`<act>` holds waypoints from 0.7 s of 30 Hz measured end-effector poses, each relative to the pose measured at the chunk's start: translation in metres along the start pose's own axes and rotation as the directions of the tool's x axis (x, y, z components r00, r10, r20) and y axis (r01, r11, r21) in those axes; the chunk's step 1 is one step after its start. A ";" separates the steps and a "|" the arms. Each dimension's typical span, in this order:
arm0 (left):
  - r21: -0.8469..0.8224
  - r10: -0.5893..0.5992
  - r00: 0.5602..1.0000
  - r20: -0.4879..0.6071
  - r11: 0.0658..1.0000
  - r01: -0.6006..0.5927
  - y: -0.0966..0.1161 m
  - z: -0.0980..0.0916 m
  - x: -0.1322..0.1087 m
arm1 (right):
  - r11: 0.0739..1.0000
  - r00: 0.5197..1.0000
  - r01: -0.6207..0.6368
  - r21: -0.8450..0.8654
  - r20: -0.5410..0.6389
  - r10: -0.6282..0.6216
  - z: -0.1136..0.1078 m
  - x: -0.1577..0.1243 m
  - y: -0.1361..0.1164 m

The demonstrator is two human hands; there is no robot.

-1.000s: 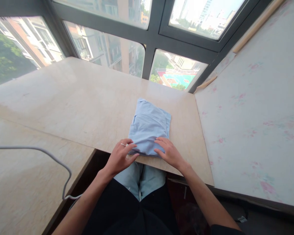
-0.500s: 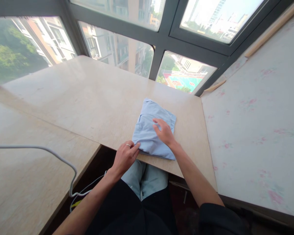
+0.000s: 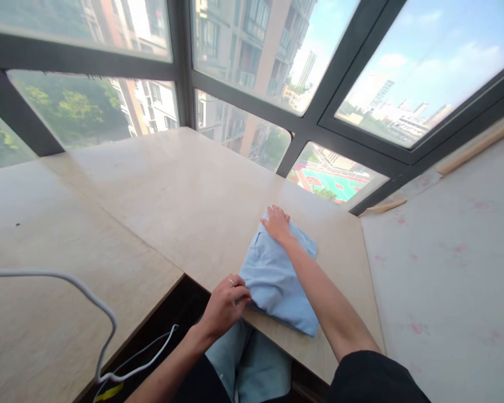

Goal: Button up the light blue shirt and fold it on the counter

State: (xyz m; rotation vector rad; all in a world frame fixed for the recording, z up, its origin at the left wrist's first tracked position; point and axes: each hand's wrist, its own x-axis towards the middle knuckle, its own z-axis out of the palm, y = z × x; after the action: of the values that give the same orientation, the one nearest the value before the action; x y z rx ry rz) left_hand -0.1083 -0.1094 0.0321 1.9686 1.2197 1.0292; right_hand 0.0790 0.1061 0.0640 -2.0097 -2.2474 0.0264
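Note:
A light blue folded shirt (image 3: 277,280) lies on the tabletop by its front edge, wrinkled, with a seam near its far end. My left hand (image 3: 231,296), a ring on one finger, is at the shirt's near left corner, its fingers closed on the edge. At the far end, my right hand (image 3: 278,223) reaches across the cloth, fingers bent over the far corner and thumb on the left side. The fingertips there are partly hidden. My right forearm passes over the shirt's right side.
The pale tabletop (image 3: 185,190) runs to grey-framed windows (image 3: 247,101). A floral-papered wall (image 3: 441,268) closes off the right. On the left, a white cable (image 3: 84,291) hangs over the table edge into a dark gap (image 3: 180,305) near my legs.
My right hand has moved from above the shirt's middle to its far end. My left hand stays at the near left corner, fingers more curled. The camera view has tilted up.

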 end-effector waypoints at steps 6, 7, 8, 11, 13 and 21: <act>-0.172 -0.106 0.994 -0.016 0.980 0.102 -0.001 -0.002 -0.001 | 0.985 0.979 -0.168 -0.051 0.107 0.173 -0.004 0.028 0.006; -0.174 -0.096 0.995 -0.024 0.981 0.091 -0.001 -0.002 -0.002 | 0.982 0.975 -0.182 -0.045 0.123 0.186 -0.004 0.033 0.009; -0.168 -0.079 0.996 -0.036 0.983 0.072 -0.002 -0.002 -0.003 | 0.980 0.970 -0.195 -0.038 0.144 0.198 -0.004 0.038 0.012; -0.108 0.010 0.997 -0.078 0.994 -0.019 -0.003 0.001 -0.005 | 0.974 0.953 -0.226 -0.003 0.208 0.222 -0.002 0.050 0.021; -0.050 0.073 0.993 -0.097 0.996 -0.078 -0.004 0.001 -0.006 | 0.970 0.947 -0.244 0.021 0.221 0.233 0.001 0.055 0.026; 0.155 0.231 0.968 -0.101 0.965 -0.214 0.002 -0.006 -0.006 | 0.962 0.962 -0.252 0.101 0.133 0.238 0.019 0.053 0.030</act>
State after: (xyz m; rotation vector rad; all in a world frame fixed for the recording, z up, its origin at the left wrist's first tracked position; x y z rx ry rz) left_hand -0.1139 -0.1150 0.0351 2.2235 1.1820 1.2142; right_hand 0.1007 0.1638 0.0465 -2.2624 -1.9916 0.3031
